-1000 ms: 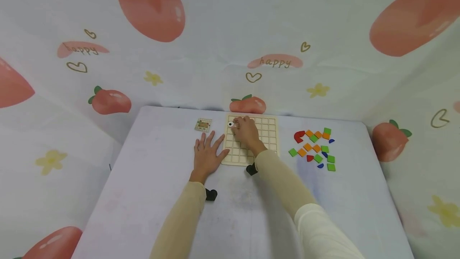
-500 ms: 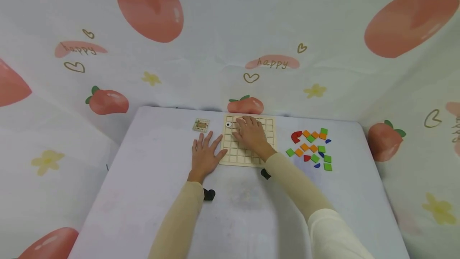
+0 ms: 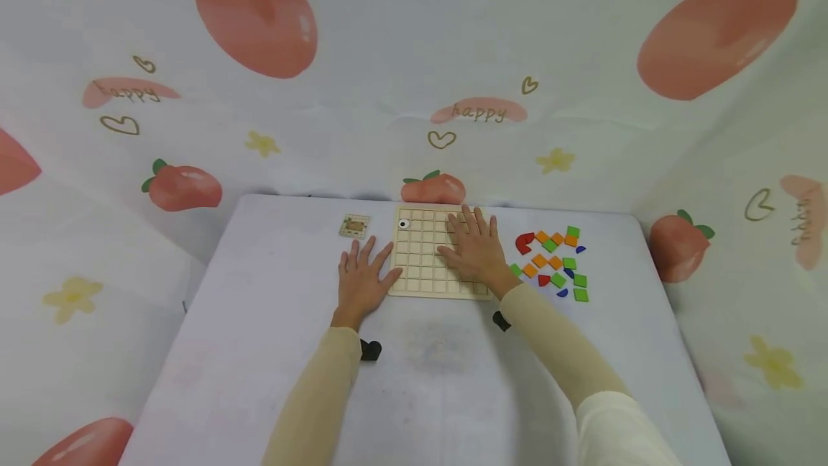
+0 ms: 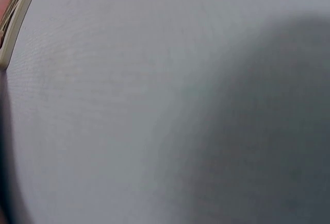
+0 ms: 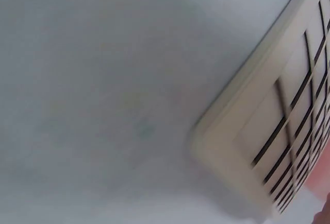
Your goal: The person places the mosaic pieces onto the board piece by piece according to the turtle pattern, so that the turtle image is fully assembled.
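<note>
gridded board [image 3: 420, 265] lies partly under right hand [image 3: 477, 250]
left hand [image 3: 360, 283] meets its left edge; both are palm down, fingers apart.

On the white, fruit-printed sheet [image 3: 375, 42] rising behind the pale, flat-topped table [image 3: 440, 401], I can read the word "happy" twice, in thin brown lowercase letters like handwriting. One stands on a long, pale-pink painted streak [image 3: 131, 90] at the far left. The other stands on a second long, pale-pink streak [image 3: 479, 111], far and slightly right of centre. At the right, a third pale-pink streak [image 3: 811, 224] carries brown lettering turned sideways, too faint for me to make out.
</note>
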Tool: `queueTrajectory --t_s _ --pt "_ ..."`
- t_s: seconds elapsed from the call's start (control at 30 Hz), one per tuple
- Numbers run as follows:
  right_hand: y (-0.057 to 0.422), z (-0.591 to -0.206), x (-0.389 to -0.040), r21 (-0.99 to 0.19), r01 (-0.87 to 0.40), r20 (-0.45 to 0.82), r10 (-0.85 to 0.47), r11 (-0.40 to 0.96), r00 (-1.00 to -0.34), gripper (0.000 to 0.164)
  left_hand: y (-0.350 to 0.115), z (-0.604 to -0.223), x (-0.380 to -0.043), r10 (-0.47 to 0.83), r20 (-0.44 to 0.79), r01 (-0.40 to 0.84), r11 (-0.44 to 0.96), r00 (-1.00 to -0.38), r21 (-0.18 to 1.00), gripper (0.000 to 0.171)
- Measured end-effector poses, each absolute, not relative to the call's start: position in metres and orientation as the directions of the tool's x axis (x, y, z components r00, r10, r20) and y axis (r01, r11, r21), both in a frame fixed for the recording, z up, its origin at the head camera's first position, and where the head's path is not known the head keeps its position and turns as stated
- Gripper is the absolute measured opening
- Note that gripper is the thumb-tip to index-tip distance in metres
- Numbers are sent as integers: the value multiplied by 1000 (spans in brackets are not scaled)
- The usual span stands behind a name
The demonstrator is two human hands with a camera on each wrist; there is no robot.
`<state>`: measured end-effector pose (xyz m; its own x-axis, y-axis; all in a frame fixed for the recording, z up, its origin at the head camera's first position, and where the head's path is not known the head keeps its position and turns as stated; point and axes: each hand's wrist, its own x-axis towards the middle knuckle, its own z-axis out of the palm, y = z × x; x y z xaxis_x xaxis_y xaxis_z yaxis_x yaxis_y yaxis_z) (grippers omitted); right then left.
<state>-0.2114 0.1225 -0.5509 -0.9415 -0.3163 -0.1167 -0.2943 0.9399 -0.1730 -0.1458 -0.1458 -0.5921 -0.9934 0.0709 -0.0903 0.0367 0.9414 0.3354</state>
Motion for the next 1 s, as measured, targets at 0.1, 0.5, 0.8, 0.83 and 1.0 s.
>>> queueTrajectory --t_s 0.1,0.5,0.8,0.83,1.0 --pt "136 -556 -210 -176 -271 -133 -296 946 -946 85 -148 -595 -146 69 -99 34 946 -993 321 70" --pt "194 -564 -196 -240 -155 -128 -190 958 -973 85 -149 -601 -147 75 -88 43 946 -993 320 70" --pt "231 -565 -191 -262 -77 -127 -114 962 -985 82 -147 -597 -147 81 -81 51 946 -993 321 70" --pt "235 -565 -190 -264 -75 -120 -110 961 -987 82 -147 -597 -147 82 -80 52 945 -993 324 70" --pt "248 -567 -184 -308 -61 -83 -90 949 -992 74 -146 -600 -148 71 -66 46 945 -995 325 70"
